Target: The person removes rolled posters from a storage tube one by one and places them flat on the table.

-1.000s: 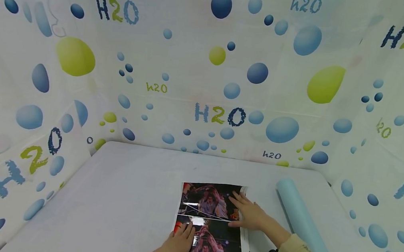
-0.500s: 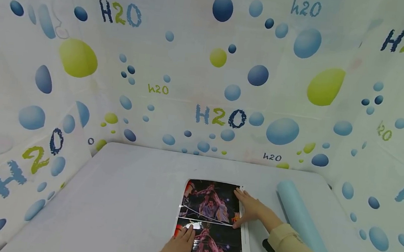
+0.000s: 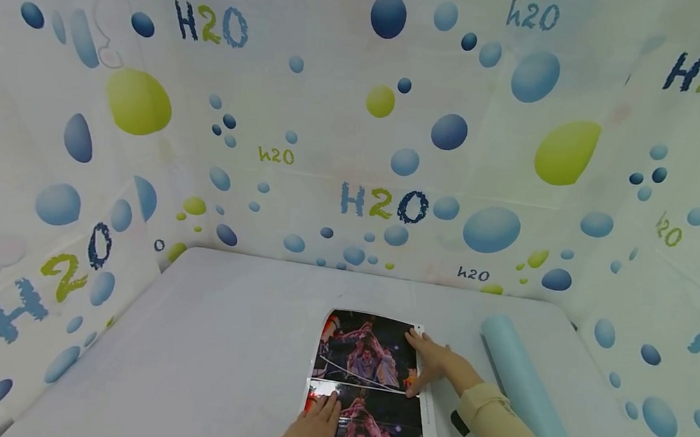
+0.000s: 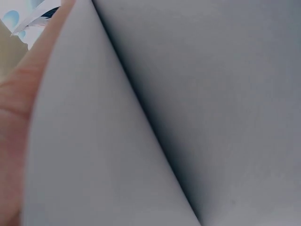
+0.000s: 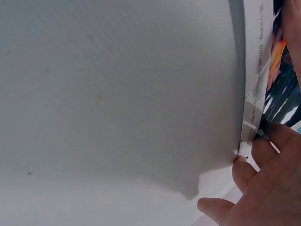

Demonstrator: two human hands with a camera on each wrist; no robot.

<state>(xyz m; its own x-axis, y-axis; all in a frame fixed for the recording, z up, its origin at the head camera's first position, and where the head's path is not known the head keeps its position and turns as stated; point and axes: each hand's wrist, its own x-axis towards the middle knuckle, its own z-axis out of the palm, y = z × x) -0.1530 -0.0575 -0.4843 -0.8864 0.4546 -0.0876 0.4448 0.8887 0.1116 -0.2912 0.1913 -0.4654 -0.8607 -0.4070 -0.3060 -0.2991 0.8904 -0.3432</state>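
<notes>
A glossy printed sheet with two matching photos, one above the other, lies on the white table. Its right side has a white margin, and its top left corner curves a little. My left hand rests on the left part of the lower photo, fingers extended. At the upper right edge, my right hand spans the margin, thumb and fingers spread. The right wrist view shows its fingertips right at the margin's corner, little finger off the sheet. A smooth pale surface with a dark slanting edge fills most of the left wrist view.
A light blue roll lies lengthwise on the table, right of the sheet and beside the right sleeve. A small black item sits under the right wrist. Bubble-patterned curtains surround the back and sides.
My right hand has drawn back from the upper photo to the sheet's right edge. The sheet's top left corner has curved and shifted slightly right. My left hand has stayed nearly in place.
</notes>
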